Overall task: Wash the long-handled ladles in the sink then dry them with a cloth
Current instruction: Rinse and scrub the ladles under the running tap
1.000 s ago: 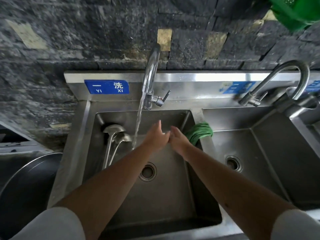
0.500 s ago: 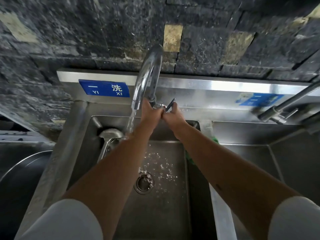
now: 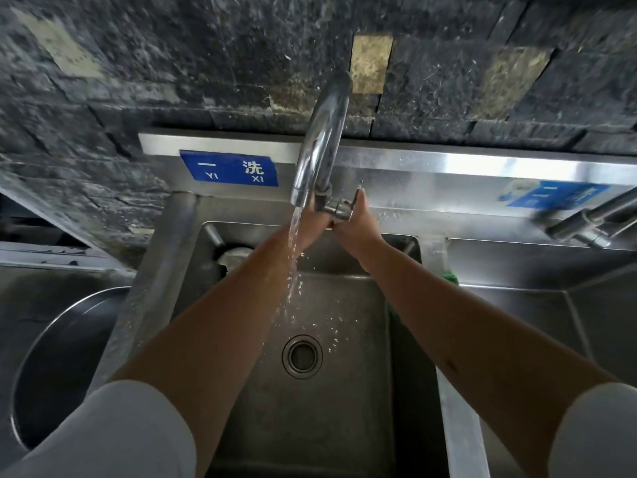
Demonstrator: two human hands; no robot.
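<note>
The steel bowl of a ladle shows in the far left corner of the left sink basin; my left forearm hides its handle. A corner of the green cloth peeks out on the divider behind my right forearm. Water runs from the faucet onto my left wrist. My left hand is up at the faucet's base, its fingers hidden behind the spout. My right hand is closed on the faucet lever, thumb raised along it.
A drain sits mid-basin with splashes around it. A second basin lies to the right, with another faucet above it. A large round metal pan sits left of the sink. The dark stone wall is close behind.
Both hands rose from mid-basin to the faucet valve. My head moved closer and lower over the sink. The water stream now hits my left wrist.
</note>
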